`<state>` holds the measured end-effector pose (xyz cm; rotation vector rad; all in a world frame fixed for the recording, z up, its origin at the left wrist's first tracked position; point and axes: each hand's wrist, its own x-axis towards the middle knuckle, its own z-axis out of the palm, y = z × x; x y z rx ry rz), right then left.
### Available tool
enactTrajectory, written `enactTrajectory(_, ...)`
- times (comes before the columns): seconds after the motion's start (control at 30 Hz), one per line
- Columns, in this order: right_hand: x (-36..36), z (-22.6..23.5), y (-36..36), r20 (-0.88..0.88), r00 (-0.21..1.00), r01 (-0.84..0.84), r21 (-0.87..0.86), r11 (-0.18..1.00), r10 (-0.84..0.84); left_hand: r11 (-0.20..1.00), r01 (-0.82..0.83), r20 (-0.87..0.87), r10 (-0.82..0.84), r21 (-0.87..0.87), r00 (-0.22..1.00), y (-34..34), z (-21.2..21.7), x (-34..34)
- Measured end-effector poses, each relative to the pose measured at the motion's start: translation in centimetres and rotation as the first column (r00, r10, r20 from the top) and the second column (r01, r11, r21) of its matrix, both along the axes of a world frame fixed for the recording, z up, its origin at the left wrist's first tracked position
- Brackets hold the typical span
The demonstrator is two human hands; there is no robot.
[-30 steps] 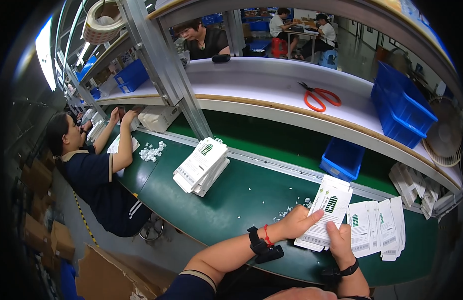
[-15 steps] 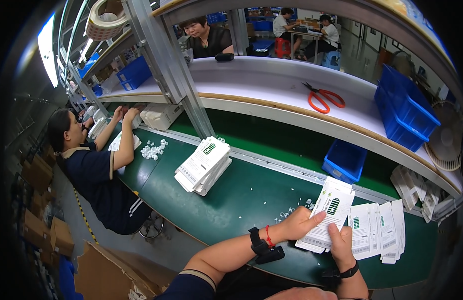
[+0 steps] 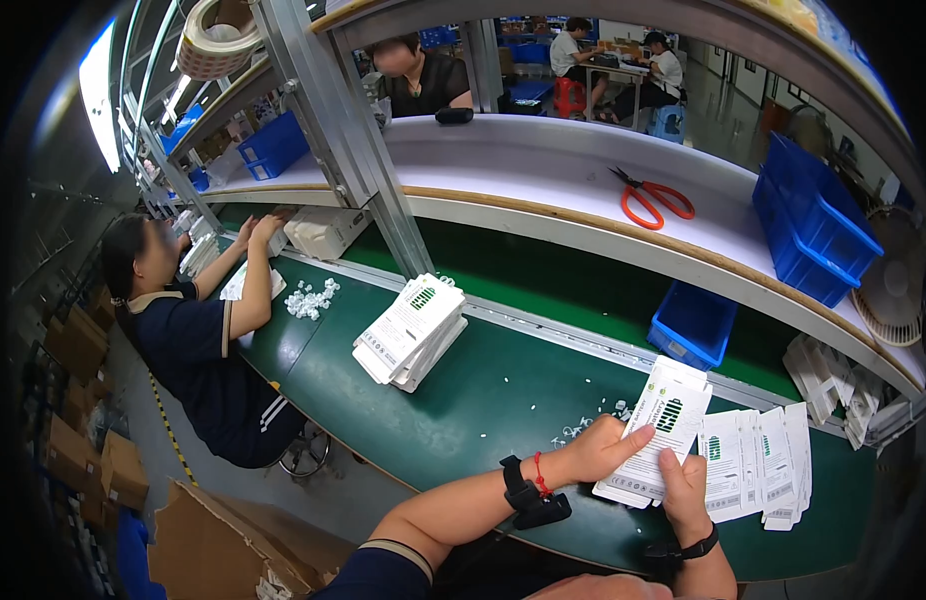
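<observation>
Both my hands grip a small stack of flat white cardboard boxes [image 3: 673, 405] printed in green and black, held tilted over the green bench. My left hand [image 3: 605, 448] has its thumb on the front face near the left edge, its other fingers hidden behind. From the lower right, my right hand [image 3: 687, 488] closes on the near edge, thumb also on the face. Right beside it, more flat white boxes [image 3: 753, 460] lie fanned out on the bench. Farther left stands a tall pile of similar white boxes [image 3: 411, 325].
Small clear plastic pieces [image 3: 575, 430] lie scattered by my left hand; others [image 3: 311, 299] are heaped near a co-worker [image 3: 178, 290] at left. A blue bin [image 3: 693, 325] sits under the shelf [image 3: 543, 150], which carries red-handled scissors [image 3: 655, 200] and blue trays [image 3: 813, 225].
The view has shifted slightly. My hands keep the same hold on the boxes, with almost no movement.
</observation>
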<state>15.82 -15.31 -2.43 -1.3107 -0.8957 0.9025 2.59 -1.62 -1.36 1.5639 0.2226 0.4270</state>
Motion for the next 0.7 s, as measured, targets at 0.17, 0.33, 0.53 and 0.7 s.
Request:
enactTrajectory(0.17, -0.08, 0.11, 0.10, 0.019, 1.000, 0.006, 0.007, 1.000, -0.007, 1.000, -0.006, 0.011, 0.005, 0.010, 1.000, -0.04, -0.14, 0.08)
enactTrajectory(0.33, 0.03, -0.08, 0.09, 0.023, 1.000, -0.008, -0.005, 1.000, 0.008, 1.000, -0.023, 0.017, 0.023, 0.013, 1.000, -0.06, -0.11, 0.01)
enactTrajectory(0.53, -0.20, 0.24, -0.03, 0.011, 1.000, 0.010, 0.021, 1.000, -0.011, 0.999, -0.020, 0.015, 0.020, 0.025, 1.000, -0.13, -0.29, 0.15)
enactTrajectory(0.7, -0.24, 0.11, -0.11, -0.048, 0.999, -0.008, -0.013, 1.000, 0.007, 1.000, 0.012, -0.022, -0.012, 0.005, 1.000, -0.10, -0.45, 0.01)
